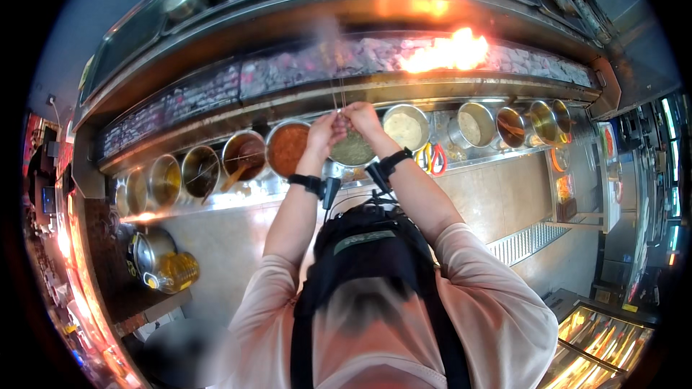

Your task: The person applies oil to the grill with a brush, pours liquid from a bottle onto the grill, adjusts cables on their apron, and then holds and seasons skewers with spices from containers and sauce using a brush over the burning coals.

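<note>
Two or so thin metal skewers (339,94) reach from my fingers over the front ledge of a charcoal grill (265,73). My right hand (363,119) grips their near ends. Close against it, my left hand (324,132) also pinches the ends with curled fingers. Over the coals, the skewers' far part is blurred by smoke, so any food on it is hard to make out. Beneath my hands sits a steel pot of green sauce (351,151). To its left stands a pot of red sauce (288,148), to its right a pot of pale creamy sauce (406,127).
Bright flames (451,53) rise from the coals to the right. More steel pots line the shelf, one with a wooden spoon (235,177). Red-handled scissors (438,159) hang by the shelf edge. A yellow oil bottle (177,273) stands at lower left, near a floor drain grate (527,243) at right.
</note>
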A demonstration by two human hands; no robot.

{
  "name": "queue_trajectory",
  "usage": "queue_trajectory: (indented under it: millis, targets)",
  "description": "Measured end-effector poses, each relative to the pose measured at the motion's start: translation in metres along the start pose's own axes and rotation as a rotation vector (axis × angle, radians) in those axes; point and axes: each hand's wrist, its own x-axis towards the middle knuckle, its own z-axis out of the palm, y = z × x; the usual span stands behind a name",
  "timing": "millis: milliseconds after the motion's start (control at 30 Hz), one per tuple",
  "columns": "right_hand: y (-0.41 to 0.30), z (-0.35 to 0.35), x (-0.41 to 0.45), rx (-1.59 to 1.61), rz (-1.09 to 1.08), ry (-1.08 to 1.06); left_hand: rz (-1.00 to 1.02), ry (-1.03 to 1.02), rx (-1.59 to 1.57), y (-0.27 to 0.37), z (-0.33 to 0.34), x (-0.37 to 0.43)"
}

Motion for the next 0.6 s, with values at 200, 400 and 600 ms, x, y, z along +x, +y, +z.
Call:
queue_trajectory:
  millis: [200,400,600]
  targets:
    - [-0.0012,0.0010,-0.0009,0.048,0.009,-0.012,-0.007,-0.046,-0.007,-0.0025,-0.0046,0.0042]
    - [0.0008,0.0012,0.0020,0.028,0.001,0.002,-0.006,-0.038,0.004,-0.0007,-0.0029,0.0019]
    - [0.0010,-0.0026,0.0000,-0.005,0.001,0.029,-0.022,-0.047,-0.035,-0.0008,0.0014,-0.0020]
